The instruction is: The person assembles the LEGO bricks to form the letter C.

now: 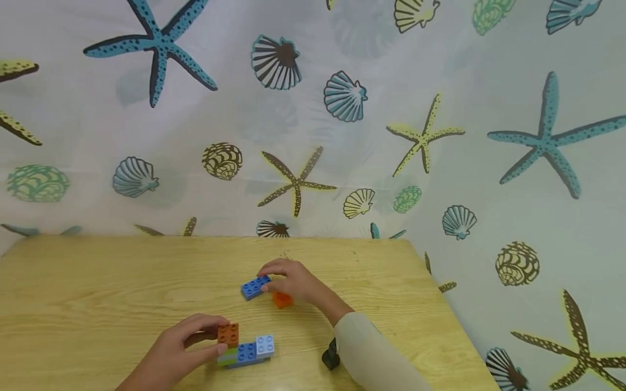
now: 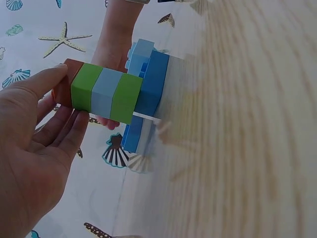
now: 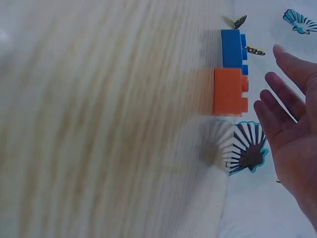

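My left hand [image 1: 178, 350] pinches the top of a toy brick stack between thumb and fingers. At that end is a reddish-brown brick [image 2: 68, 82]; below it the left wrist view shows a green brick [image 2: 86, 85], a pale blue brick [image 2: 105, 90] and another green brick [image 2: 125, 99]. They stand on a blue base [image 2: 153, 84], which carries a light blue brick [image 1: 265, 345] at its other end. Farther back, my right hand [image 1: 295, 279] hovers with relaxed fingers above a blue brick [image 1: 253, 289] and an orange brick [image 1: 282, 300]. A gap separates it from both in the right wrist view.
A small black object [image 1: 331, 355] lies beside the right sleeve [image 1: 374, 353], partly hidden by it. The wooden table [image 1: 122, 277] ends at the back against a curtain [image 1: 313, 125] printed with shells and starfish, which also hangs along the right side.
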Available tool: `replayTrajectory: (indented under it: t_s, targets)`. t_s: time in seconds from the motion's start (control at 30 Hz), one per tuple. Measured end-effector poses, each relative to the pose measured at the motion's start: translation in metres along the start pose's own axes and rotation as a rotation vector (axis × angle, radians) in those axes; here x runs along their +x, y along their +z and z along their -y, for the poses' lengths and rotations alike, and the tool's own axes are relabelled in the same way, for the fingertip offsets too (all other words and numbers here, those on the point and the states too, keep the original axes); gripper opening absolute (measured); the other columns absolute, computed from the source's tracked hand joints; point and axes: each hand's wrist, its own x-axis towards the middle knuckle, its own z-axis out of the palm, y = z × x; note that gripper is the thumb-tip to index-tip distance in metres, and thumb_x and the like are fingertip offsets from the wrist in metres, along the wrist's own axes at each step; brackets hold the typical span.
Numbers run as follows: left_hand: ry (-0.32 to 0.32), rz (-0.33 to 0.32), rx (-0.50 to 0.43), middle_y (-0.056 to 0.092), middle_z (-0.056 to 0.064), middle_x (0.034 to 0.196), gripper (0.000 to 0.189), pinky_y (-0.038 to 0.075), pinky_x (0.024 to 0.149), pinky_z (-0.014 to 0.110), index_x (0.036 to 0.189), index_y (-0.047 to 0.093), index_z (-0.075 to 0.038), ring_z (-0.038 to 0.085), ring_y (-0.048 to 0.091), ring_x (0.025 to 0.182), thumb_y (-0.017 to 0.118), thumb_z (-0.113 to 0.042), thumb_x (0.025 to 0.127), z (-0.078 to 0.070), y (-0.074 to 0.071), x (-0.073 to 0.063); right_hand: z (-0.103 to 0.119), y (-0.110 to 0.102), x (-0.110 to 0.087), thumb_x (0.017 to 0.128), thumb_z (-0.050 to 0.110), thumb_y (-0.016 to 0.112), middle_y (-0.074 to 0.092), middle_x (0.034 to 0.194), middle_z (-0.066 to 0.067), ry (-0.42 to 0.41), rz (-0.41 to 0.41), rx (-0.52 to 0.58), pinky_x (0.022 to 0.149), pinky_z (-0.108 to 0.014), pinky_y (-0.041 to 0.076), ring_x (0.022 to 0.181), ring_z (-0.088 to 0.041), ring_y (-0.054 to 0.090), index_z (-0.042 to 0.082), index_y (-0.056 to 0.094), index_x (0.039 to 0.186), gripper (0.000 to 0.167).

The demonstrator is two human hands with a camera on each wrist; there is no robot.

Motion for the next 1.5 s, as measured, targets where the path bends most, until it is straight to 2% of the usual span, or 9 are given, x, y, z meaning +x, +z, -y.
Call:
replayTrajectory:
  t_s: [0.23, 0.43, 0.57, 0.97, 1.17, 1.23, 1.4, 1.5]
  targets:
    - [0.035, 0.001, -0.015, 0.064, 0.006, 0.131, 0.051, 0.055, 0.097, 0.031, 0.131, 0.065, -0.012, 0.02, 0.063, 0.117, 0.077, -0.038, 0.089, -0.001, -0.001, 0.0, -0.014, 0.001, 0.013, 0.095, 0.03, 0.072, 0.061, 0.138, 0.006, 0.044, 0.034, 0.047, 0.114, -0.034, 0.043, 0.133, -0.015, 0.052, 0.021, 0.075, 0.123, 0.029]
    - [0.019, 0.001, -0.035, 0.063, 0.007, 0.132, 0.051, 0.056, 0.096, 0.03, 0.13, 0.065, -0.012, 0.022, 0.063, 0.119, 0.077, -0.038, 0.089, 0.0, -0.001, 0.001, -0.026, 0.006, 0.02, 0.095, 0.024, 0.073, 0.064, 0.136, 0.007, 0.037, 0.061, 0.102, 0.113, -0.03, 0.043, 0.133, -0.013, 0.053, 0.021, 0.078, 0.117, 0.023]
    - [0.016, -0.003, -0.045, 0.063, 0.008, 0.132, 0.051, 0.056, 0.096, 0.03, 0.129, 0.066, -0.011, 0.023, 0.063, 0.12, 0.078, -0.038, 0.088, 0.0, -0.001, 0.001, -0.029, 0.008, 0.022, 0.094, 0.024, 0.073, 0.065, 0.135, 0.007, 0.024, 0.068, 0.092, 0.113, -0.029, 0.043, 0.133, -0.012, 0.054, 0.02, 0.078, 0.116, 0.022]
    - [0.046, 0.02, -0.038, 0.062, 0.011, 0.133, 0.051, 0.056, 0.095, 0.029, 0.132, 0.063, -0.008, 0.024, 0.063, 0.119, 0.076, -0.036, 0.091, 0.003, -0.003, -0.001, -0.031, 0.014, 0.03, 0.092, 0.022, 0.076, 0.068, 0.129, 0.011, 0.034, 0.064, 0.098, 0.11, -0.028, 0.045, 0.128, -0.009, 0.057, 0.024, 0.08, 0.109, 0.018]
    - [0.039, 0.027, -0.044, 0.062, 0.011, 0.133, 0.052, 0.056, 0.096, 0.032, 0.133, 0.062, -0.007, 0.026, 0.063, 0.119, 0.075, -0.035, 0.091, 0.005, -0.003, -0.002, -0.033, 0.017, 0.031, 0.09, 0.018, 0.077, 0.071, 0.125, 0.007, 0.013, 0.046, 0.087, 0.107, -0.025, 0.047, 0.122, -0.009, 0.061, 0.02, 0.081, 0.107, 0.017]
    - [0.043, 0.028, -0.047, 0.062, 0.011, 0.133, 0.052, 0.056, 0.096, 0.031, 0.133, 0.062, -0.007, 0.025, 0.063, 0.119, 0.075, -0.035, 0.092, 0.006, -0.002, -0.002, -0.032, 0.017, 0.031, 0.09, 0.018, 0.077, 0.071, 0.124, 0.007, 0.006, 0.042, 0.087, 0.106, -0.024, 0.048, 0.121, -0.009, 0.061, 0.019, 0.081, 0.106, 0.017]
    - [0.098, 0.046, -0.05, 0.061, 0.014, 0.134, 0.05, 0.056, 0.095, 0.029, 0.134, 0.061, -0.005, 0.022, 0.064, 0.117, 0.073, -0.033, 0.093, 0.008, -0.003, -0.001, -0.028, 0.014, 0.026, 0.091, 0.017, 0.077, 0.07, 0.124, 0.006, 0.003, 0.031, 0.1, 0.102, -0.022, 0.049, 0.118, -0.009, 0.061, 0.019, 0.08, 0.108, 0.018]
    - [0.095, 0.039, -0.044, 0.062, 0.012, 0.133, 0.051, 0.055, 0.096, 0.028, 0.133, 0.062, -0.006, 0.02, 0.064, 0.116, 0.074, -0.034, 0.093, 0.009, -0.004, -0.001, -0.025, 0.011, 0.022, 0.092, 0.019, 0.076, 0.068, 0.126, 0.005, 0.003, 0.027, 0.095, 0.101, -0.022, 0.049, 0.119, -0.009, 0.06, 0.019, 0.079, 0.113, 0.021]
